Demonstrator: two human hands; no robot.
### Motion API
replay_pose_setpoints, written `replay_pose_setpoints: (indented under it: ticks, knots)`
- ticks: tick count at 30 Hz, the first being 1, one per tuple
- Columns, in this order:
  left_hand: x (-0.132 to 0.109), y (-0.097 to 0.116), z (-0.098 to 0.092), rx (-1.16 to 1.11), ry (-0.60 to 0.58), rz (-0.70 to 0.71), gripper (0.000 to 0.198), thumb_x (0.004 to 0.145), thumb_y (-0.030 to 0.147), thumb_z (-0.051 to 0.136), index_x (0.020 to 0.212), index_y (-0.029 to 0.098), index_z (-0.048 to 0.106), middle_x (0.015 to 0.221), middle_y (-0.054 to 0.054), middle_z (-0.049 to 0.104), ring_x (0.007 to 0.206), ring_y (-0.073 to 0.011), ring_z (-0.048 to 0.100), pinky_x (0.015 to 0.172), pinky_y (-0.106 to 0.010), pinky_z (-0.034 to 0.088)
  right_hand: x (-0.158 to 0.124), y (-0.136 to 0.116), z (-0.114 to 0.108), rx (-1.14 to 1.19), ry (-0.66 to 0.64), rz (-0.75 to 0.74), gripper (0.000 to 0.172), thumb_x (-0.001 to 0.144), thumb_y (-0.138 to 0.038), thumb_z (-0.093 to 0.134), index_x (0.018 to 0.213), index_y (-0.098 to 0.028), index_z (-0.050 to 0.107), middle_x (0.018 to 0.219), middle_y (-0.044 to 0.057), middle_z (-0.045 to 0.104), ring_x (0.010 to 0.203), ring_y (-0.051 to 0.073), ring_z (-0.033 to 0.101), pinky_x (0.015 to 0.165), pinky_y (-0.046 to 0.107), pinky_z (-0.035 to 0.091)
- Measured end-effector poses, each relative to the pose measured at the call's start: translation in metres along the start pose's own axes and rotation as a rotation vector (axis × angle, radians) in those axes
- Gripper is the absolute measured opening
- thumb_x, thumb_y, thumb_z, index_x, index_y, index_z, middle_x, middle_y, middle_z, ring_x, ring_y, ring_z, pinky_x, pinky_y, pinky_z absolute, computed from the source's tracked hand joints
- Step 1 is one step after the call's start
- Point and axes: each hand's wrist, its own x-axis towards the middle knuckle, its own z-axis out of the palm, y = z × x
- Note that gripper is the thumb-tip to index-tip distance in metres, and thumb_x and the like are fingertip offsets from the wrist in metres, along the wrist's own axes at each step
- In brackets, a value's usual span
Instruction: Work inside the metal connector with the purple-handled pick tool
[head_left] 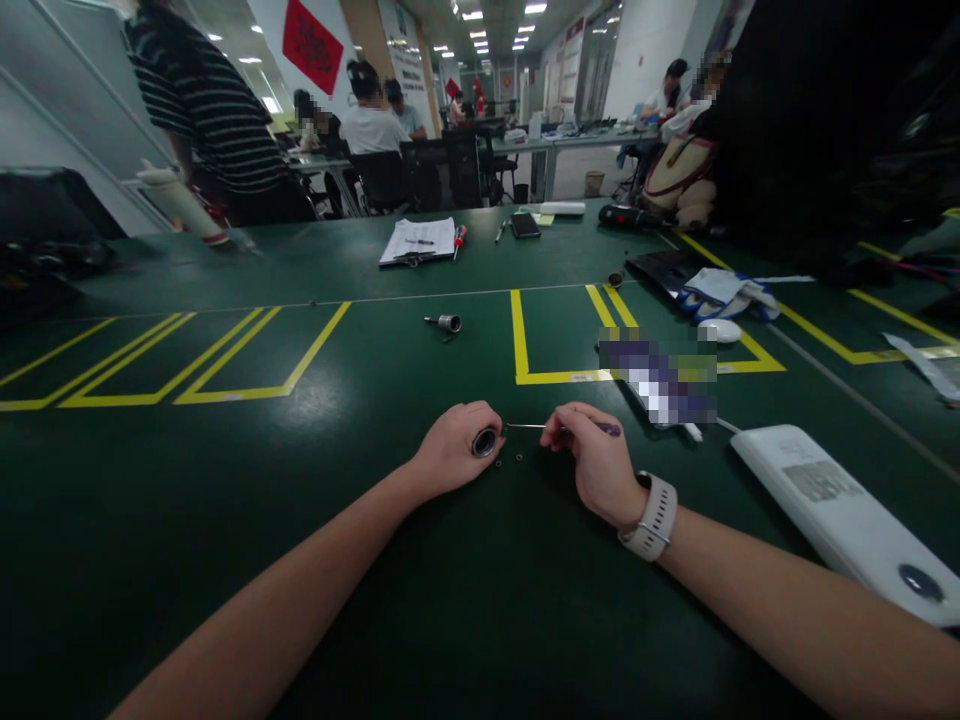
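Note:
My left hand (457,450) is closed around a round metal part (485,442), whose ring-shaped open end faces me. In my right hand (592,455) is a thin screwdriver (527,427) with a dark purple handle. Its shaft lies level and points left, the tip close to the fingers of my left hand; whether it touches the part I cannot tell. Two small rings, perhaps nuts or washers, lie on the green table just below: one small ring (498,464) by my left fingertips, another small ring (519,457) between my hands.
A metal part with a thin stem (444,323) lies beyond my hands. To the right are a phone (652,385), a white mouse (720,331), gloves (727,292) and a long white device (832,510). A clipboard (420,241) and red screwdriver (459,240) lie farther back. Yellow tape marks the table.

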Motion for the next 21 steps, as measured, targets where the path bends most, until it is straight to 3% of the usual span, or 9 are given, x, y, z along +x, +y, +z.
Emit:
replay_pose_setpoints:
  ticks: [8, 14, 21]
  knots:
    - [0.0005, 0.0021, -0.0036, -0.032, -0.001, 0.002, 0.012, 0.074, 0.02, 0.059, 0.083, 0.016, 0.053, 0.081, -0.002, 0.057, 0.073, -0.0145, 0.054, 0.066, -0.028, 0.044, -0.0005, -0.0006, 0.002, 0.02, -0.014, 0.023, 0.023, 0.076, -0.028, 0.055, 0.056, -0.018, 0.059, 0.053, -0.001, 0.056, 0.054, 0.014, 0.05, 0.055, 0.028, 0.036]
    - [0.0012, 0.0017, -0.0013, -0.064, 0.042, -0.022, 0.023, 0.073, 0.037, 0.063, 0.08, 0.016, 0.054, 0.079, -0.001, 0.058, 0.07, -0.0145, 0.055, 0.062, -0.027, 0.044, 0.0015, 0.0036, 0.0039, 0.036, 0.013, -0.006, 0.024, 0.073, -0.023, 0.054, 0.05, -0.018, 0.056, 0.046, -0.003, 0.052, 0.048, 0.012, 0.047, 0.049, 0.026, 0.033]
    - [-0.0012, -0.0014, 0.0019, -0.075, 0.083, -0.03, 0.01, 0.076, 0.026, 0.06, 0.08, 0.018, 0.057, 0.079, 0.0, 0.061, 0.073, -0.014, 0.058, 0.067, -0.027, 0.045, 0.0029, 0.0027, 0.0038, 0.126, 0.039, 0.016, 0.022, 0.071, -0.024, 0.056, 0.05, -0.017, 0.059, 0.045, -0.003, 0.054, 0.046, 0.011, 0.048, 0.048, 0.025, 0.033]
